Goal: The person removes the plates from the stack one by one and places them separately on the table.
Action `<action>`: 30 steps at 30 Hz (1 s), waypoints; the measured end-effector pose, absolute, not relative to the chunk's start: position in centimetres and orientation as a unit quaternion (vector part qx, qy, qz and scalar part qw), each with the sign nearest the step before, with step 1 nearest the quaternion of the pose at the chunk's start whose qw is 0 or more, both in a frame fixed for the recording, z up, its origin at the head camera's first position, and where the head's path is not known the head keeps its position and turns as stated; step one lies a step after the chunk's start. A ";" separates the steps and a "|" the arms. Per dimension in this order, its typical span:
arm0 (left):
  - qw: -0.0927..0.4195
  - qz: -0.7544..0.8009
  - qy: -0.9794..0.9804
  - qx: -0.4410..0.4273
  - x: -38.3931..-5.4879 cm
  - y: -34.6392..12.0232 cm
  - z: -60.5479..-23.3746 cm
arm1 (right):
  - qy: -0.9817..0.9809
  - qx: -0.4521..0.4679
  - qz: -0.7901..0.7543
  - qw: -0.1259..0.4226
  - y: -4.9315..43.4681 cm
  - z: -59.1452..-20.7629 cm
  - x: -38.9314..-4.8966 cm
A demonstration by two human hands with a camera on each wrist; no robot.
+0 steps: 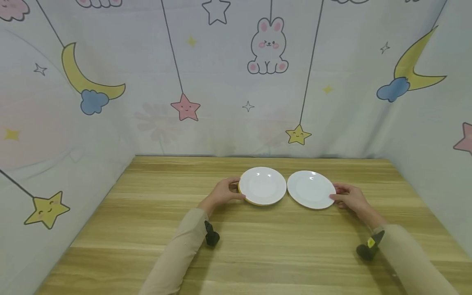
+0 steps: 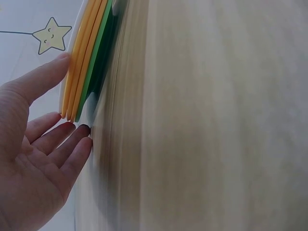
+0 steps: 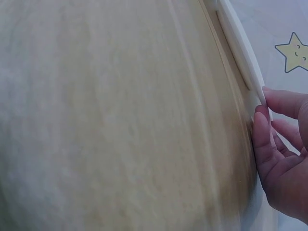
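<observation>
Left hand (image 1: 221,193) pinches a plate stack (image 1: 262,186), right hand (image 1: 353,199) a white plate (image 1: 311,190). Both lie near the desk (image 1: 280,250) back edge.

Beige sleeves (image 1: 173,252), black wrist cameras (image 1: 212,237)

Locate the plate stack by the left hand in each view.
Head: the plate stack sits just right of centre, below mid-height, at the left hand.
Left wrist: upper left, edge-on, orange and green edges showing.
Right wrist: not seen.
Shared landmark: the wooden tabletop, visible in all three views.
</observation>
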State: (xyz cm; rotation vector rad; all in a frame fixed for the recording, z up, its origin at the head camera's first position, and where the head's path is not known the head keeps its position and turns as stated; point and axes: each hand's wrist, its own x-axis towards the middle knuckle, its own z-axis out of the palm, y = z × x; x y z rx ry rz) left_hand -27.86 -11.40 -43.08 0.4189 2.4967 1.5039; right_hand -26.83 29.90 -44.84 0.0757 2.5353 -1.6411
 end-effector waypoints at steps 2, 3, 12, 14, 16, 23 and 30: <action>0.095 0.505 0.847 0.138 -28.4 -11.5 -43.9 | 0.829 0.010 -0.556 0.056 30.1 -44.9 -26.8; 0.097 0.507 0.846 0.132 -28.5 -11.5 -44.0 | 0.827 0.005 -0.560 0.055 30.2 -44.9 -26.8; 0.101 0.504 0.846 0.145 -29.0 -11.8 -44.5 | 0.841 -0.005 -0.539 0.051 30.4 -44.4 -26.8; 0.094 0.503 0.845 0.159 -29.3 -12.0 -44.9 | 0.849 -0.011 -0.526 0.048 30.5 -44.2 -26.8; 0.094 0.503 0.843 0.163 -29.6 -12.1 -45.3 | 0.857 -0.009 -0.513 0.049 30.5 -44.0 -27.0; 0.096 0.504 0.845 0.153 -29.3 -11.9 -45.0 | 0.891 -0.023 -0.450 0.054 29.8 -42.8 -27.4; 0.098 0.500 0.850 0.134 -28.5 -11.5 -44.1 | 0.885 -0.047 -0.456 0.085 28.3 -42.0 -28.2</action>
